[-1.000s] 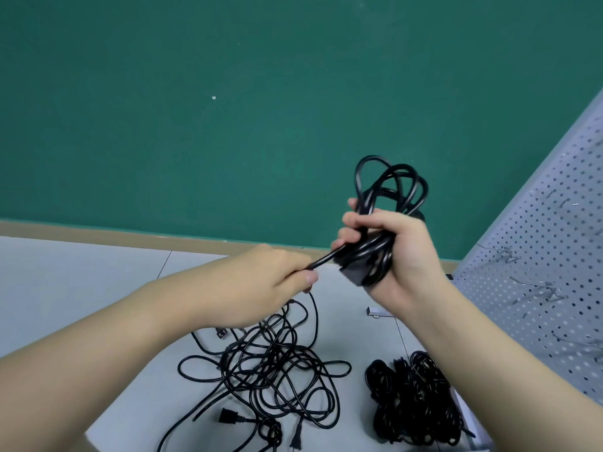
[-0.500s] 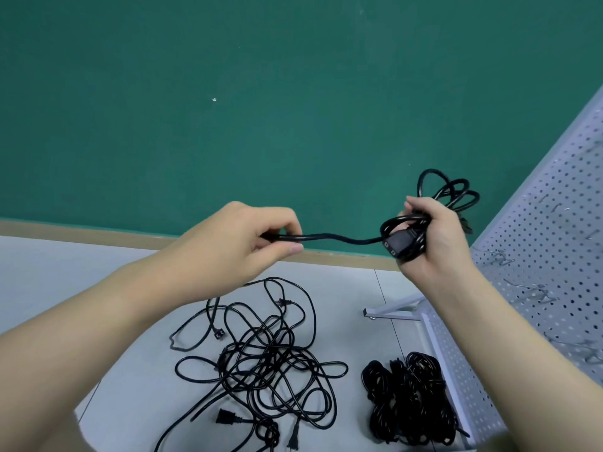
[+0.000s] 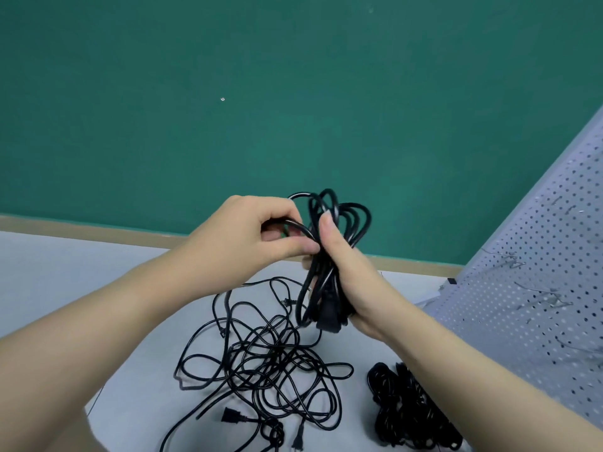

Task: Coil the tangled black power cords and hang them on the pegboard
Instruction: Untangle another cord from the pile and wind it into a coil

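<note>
My right hand (image 3: pixel 352 278) grips a coiled black power cord (image 3: pixel 339 220) upright, loops sticking out above the fist and a plug end hanging below it. My left hand (image 3: pixel 251 236) pinches a strand of the same cord right beside the coil. Below them a tangled pile of black cords (image 3: pixel 270 370) with loose plugs lies on the grey floor. A bundle of coiled cords (image 3: pixel 408 409) lies to its right. The white pegboard (image 3: pixel 528 288) with metal hooks leans at the right.
A green wall (image 3: pixel 293 93) with a tan baseboard runs behind the hands. The pale grey floor (image 3: pixel 65 265) extends to the left. The pegboard's foot (image 3: pixel 447 283) rests on the floor near the wall.
My left hand, which held the cord's free end stretched out to the left, has come in against the coil. My right hand has turned the coil upright and moved left.
</note>
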